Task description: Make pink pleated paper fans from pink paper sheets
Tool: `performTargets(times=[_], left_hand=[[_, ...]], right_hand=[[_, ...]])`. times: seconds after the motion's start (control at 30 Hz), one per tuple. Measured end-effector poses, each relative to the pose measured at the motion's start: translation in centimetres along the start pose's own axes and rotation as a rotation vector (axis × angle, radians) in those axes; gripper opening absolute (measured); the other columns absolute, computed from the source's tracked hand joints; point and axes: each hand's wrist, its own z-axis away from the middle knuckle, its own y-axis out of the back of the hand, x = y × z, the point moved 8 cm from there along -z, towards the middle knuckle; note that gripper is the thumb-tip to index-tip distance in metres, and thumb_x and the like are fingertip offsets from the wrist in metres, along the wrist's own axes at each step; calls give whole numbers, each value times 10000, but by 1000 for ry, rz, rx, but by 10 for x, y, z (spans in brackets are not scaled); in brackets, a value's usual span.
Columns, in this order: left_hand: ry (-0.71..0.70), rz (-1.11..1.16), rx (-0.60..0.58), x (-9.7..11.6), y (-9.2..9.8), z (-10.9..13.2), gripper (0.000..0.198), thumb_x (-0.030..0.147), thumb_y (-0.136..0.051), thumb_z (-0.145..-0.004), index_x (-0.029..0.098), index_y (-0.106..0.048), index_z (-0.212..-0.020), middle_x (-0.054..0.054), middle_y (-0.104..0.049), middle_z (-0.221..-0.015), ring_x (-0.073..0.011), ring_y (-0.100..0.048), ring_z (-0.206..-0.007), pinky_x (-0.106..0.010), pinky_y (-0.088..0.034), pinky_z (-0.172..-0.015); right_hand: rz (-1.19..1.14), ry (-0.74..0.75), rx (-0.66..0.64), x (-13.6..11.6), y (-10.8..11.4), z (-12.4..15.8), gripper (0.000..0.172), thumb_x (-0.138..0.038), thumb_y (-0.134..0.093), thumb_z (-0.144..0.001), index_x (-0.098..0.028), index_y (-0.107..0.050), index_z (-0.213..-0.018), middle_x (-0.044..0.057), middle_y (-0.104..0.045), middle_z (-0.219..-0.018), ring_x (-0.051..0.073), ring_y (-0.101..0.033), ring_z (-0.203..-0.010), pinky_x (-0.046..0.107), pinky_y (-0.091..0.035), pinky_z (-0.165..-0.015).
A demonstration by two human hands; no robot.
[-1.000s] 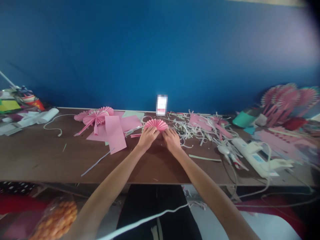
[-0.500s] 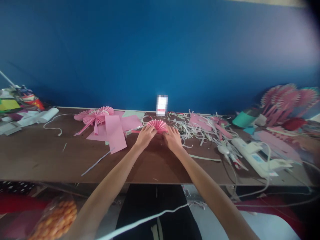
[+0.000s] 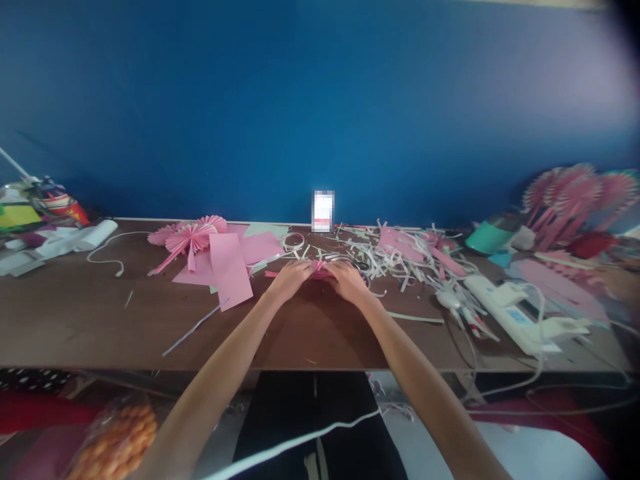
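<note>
Both hands are meeting just in front of the small white card (image 3: pixel 323 211), whose print is blurred past reading. The left hand (image 3: pixel 289 278) and the right hand (image 3: pixel 351 281) are lying palm-down, fingers curled and closing on the pleated pink paper (image 3: pixel 320 267), which is being squeezed flat on the brown table (image 3: pixel 75 313). Left of the card, loose pink sheets (image 3: pixel 231 268) and finished pink fans (image 3: pixel 193 235) are lying; right of it, cut paper strips (image 3: pixel 395 257) are sprawling.

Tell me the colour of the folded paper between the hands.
The folded paper is pink; head view.
</note>
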Motion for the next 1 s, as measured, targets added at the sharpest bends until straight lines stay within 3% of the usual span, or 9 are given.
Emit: performTargets(times=[0.07, 0.2, 0.5, 0.83, 1.0], left_hand=[[27, 26, 6, -4, 1, 1, 331, 78, -446, -887, 210, -580, -1158, -74, -646, -1146, -199, -588, -1078, -339, -456, -915], [133, -10, 33, -17, 5, 3, 252, 106, -491, -876, 191, -595, -1089, -83, -655, -1034, -213, -606, -981, -343, -466, -857], [100, -108, 6, -10, 5, 3, 129, 131, -484, -884, 174, -601, -916, -64, -621, -900, -209, -576, -906, -330, -453, -802], [189, -163, 133, -7, 13, 4, 262, 72, -426, -876, 189, -603, -1030, -87, -623, -1003, -222, -572, -952, -331, -470, -805], [182, -165, 108, -5, 19, 5, 356, 45, -407, -860, 192, -573, -1139, -95, -604, -1025, -232, -551, -1011, -342, -469, -847]], right_hand=[[-11, -12, 10, 2, -1, -1, 353, -102, -568, -827, -196, -567, -1168, 85, -643, -1108, 214, -564, -1029, 329, -385, -893], [-3, -37, -8, 2, -2, -2, 149, -130, -569, -848, -176, -632, -975, 72, -635, -963, 201, -568, -939, 308, -404, -843], [158, -75, 13, -6, 3, -1, 122, -122, -548, -841, -188, -629, -903, 87, -601, -1010, 232, -521, -942, 323, -391, -816], [253, -54, 85, -12, 15, -2, 216, -42, -486, -825, -187, -600, -937, 89, -612, -948, 238, -505, -927, 350, -314, -799], [243, 48, 123, -19, 21, -1, 169, -56, -491, -841, -178, -600, -882, 70, -595, -884, 214, -485, -885, 330, -309, -784]])
